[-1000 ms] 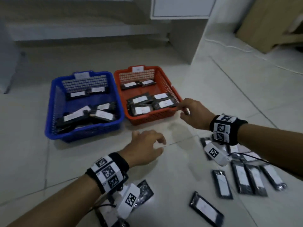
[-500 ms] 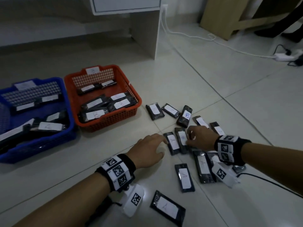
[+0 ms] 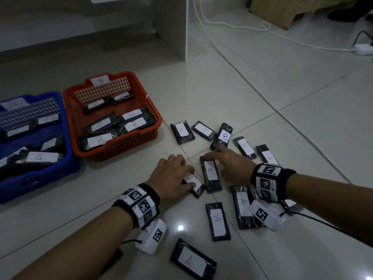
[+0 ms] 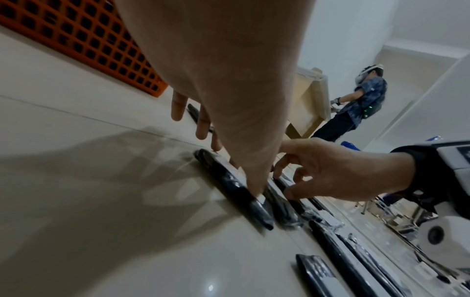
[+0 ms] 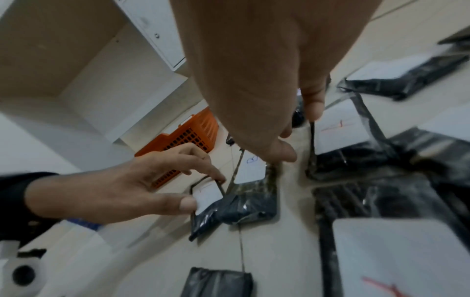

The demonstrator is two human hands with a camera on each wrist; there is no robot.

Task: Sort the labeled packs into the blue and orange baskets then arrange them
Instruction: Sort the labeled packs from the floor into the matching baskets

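Observation:
Black packs with white lettered labels lie scattered on the tiled floor. My left hand (image 3: 186,176) pinches one pack (image 3: 196,186) between thumb and fingertips where it lies on the floor; the thumb (image 5: 188,203) presses its label. Just to its right lies a pack marked B (image 3: 211,174). My right hand (image 3: 220,160) arches over this pack's far end, index finger and thumb (image 5: 282,154) pinching it. The orange basket (image 3: 121,146) holds B packs and the blue basket (image 3: 40,174) holds A packs, both to the left.
Several more packs lie ahead (image 3: 182,133) and to the right of my hands, with A packs near me (image 3: 218,221). A white cabinet leg (image 3: 171,27), a white cable (image 3: 232,25) and a power strip (image 3: 363,49) are beyond. A person (image 4: 361,104) stands far off.
My view swung right, from the baskets to the loose packs. Both hands moved from beside the orange basket down to the floor, the left onto one pack, the right onto the B pack.

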